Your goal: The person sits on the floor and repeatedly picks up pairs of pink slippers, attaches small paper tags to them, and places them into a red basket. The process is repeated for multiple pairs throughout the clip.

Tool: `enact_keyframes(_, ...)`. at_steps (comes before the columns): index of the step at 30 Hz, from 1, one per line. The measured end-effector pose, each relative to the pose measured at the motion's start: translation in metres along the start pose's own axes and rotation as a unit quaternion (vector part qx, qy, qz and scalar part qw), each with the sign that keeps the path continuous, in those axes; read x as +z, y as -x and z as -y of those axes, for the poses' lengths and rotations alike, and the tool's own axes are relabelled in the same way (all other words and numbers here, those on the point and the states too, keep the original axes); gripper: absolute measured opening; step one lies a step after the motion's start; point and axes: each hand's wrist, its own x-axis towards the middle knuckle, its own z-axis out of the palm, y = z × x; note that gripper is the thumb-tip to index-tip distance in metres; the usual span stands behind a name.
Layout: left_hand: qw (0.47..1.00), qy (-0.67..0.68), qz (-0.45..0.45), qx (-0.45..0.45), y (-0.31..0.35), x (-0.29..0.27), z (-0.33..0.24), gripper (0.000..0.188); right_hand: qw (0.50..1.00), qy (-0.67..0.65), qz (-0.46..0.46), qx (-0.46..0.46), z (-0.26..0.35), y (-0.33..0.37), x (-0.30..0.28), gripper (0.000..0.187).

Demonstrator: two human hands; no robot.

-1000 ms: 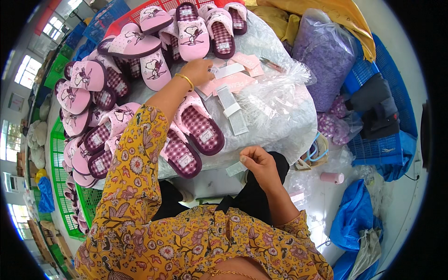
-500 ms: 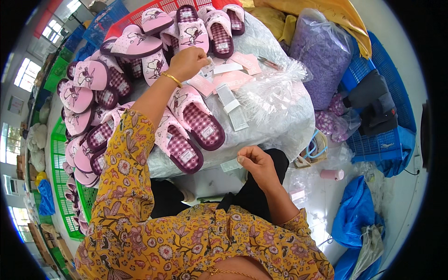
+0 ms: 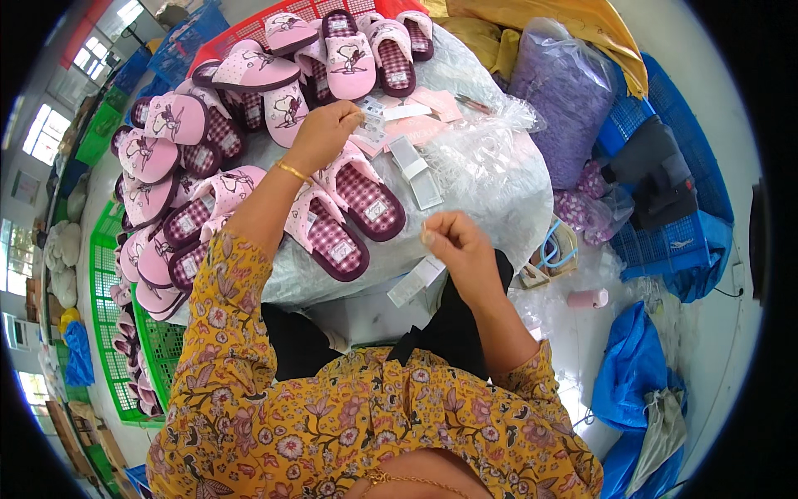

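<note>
My left hand (image 3: 324, 133) is closed at the far side of the table, gripping a sheet of white printed labels (image 3: 373, 121). Below that wrist lies a pair of slippers, a right one (image 3: 366, 198) and a left one (image 3: 336, 243), pink with plum checked insoles. Nearer to me, my right hand (image 3: 462, 251) hovers by the table's front edge in a pinch; a tiny pale bit may be at its fingertips. Just below it is a translucent strip (image 3: 416, 281); whether the hand touches it, I cannot tell. Folded white label strips (image 3: 416, 172) lie between my hands.
Many pink slippers (image 3: 176, 119) are heaped at the left and back of the plastic-covered table (image 3: 490, 191). Pink cards (image 3: 416, 130), tweezers (image 3: 473, 103) and clear bags lie mid-table. At right stand a purple-filled bag (image 3: 559, 100) and a blue crate (image 3: 698, 158). Green crates (image 3: 106, 316) line the left.
My right hand has risen away from the strip it was pinching, which now shows larger beneath it. My left hand has moved slightly left and down, its label sheet more visible.
</note>
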Motion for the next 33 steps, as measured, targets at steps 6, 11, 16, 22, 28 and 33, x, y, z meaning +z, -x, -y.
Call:
enact_keyframes(6,0.989,0.144,0.024,-0.017,0.060,0.004,-0.061,0.024,0.998,-0.060,-0.031,-0.011,0.029,-0.032,0.015,0.045)
enact_keyframes(11,0.974,0.225,-0.016,0.001,0.089,0.021,-0.070,0.023,0.994,-0.107,-0.011,0.021,0.026,-0.035,0.027,0.043)
enact_keyframes(16,0.967,0.252,-0.037,-0.008,0.104,0.032,-0.080,0.021,0.992,-0.125,-0.005,0.030,0.019,-0.033,0.029,0.025)
enact_keyframes(22,0.976,0.213,-0.054,0.013,0.110,0.033,-0.085,0.015,0.990,-0.138,-0.022,0.027,0.017,-0.029,0.027,0.016)
enact_keyframes(28,0.983,0.160,-0.024,0.091,0.121,0.024,-0.092,0.016,0.986,-0.159,-0.024,0.037,0.013,-0.025,0.026,0.013)
enact_keyframes(33,0.934,0.345,0.076,-0.060,0.130,0.020,-0.084,0.020,0.995,-0.100,0.006,0.024,0.015,-0.015,0.023,0.012)
